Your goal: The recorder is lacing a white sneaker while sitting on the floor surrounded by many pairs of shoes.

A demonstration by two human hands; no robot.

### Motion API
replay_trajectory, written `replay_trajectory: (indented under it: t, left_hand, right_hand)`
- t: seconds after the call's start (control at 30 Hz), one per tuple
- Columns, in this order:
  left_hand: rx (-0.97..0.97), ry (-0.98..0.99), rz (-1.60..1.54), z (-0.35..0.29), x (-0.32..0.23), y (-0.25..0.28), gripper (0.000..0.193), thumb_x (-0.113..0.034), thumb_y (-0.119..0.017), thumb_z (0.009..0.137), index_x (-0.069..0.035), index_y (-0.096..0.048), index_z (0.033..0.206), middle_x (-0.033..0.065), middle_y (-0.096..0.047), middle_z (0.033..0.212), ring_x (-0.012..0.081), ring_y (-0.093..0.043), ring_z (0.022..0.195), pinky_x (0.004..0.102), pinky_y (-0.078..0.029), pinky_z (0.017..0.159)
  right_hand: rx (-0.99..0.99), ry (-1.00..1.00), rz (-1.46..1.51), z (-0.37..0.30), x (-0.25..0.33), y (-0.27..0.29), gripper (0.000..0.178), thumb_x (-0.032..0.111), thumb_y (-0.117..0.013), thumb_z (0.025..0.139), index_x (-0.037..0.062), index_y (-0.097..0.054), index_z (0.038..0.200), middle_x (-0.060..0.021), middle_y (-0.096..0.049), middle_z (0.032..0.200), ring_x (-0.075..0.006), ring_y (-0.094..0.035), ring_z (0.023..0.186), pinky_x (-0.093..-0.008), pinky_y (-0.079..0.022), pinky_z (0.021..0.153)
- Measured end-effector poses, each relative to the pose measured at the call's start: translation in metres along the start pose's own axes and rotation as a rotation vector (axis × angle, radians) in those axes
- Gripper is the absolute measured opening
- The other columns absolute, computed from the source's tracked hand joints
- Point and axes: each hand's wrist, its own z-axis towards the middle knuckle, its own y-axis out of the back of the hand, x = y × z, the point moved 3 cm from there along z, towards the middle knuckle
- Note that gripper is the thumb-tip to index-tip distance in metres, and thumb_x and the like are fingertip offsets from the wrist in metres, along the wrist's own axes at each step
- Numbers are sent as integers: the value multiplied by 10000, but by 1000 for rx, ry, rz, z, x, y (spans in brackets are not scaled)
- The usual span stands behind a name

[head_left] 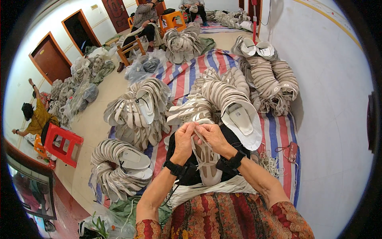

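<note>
A pale beige shoe sole with woven straps (207,161) rests on a black cloth (234,137) over my lap. My left hand (184,140) and my right hand (213,135) meet at its far end, fingertips pinching the straps there. Both wrists wear black bands. Loose pale straps (211,187) lie across my patterned skirt just below the sole.
Curved stacks of tied soles (137,109) (119,167) (234,107) (270,79) cover a striped red, white and blue mat (278,139). A red plastic stool (61,143) stands at left. Other people sit at the far end and at the left wall. A white wall is on the right.
</note>
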Motion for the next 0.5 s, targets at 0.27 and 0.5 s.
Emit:
replay_trajectory:
  t: [0.27, 0.5]
  left_hand:
    - [-94, -34, -13, 2, 3, 13, 227, -216, -518, 899, -6, -582, 953, -3, -569, 755, 71, -494, 681, 214, -404, 639]
    - [190, -663, 973, -89, -9, -14, 265, -34, -618, 712, -24, -566, 972, 115, -559, 907, 281, -532, 840, 345, -422, 787]
  right_hand:
    - [336, -247, 58, -38, -37, 0, 272, 256, -435, 926, 28, -569, 862, -12, -582, 711, -75, -539, 634, -205, -424, 592]
    - [150, -289, 164, -24, -29, 13, 254, 247, -435, 910, 59, -535, 771, 4, -532, 624, -82, -516, 566, -223, -416, 524]
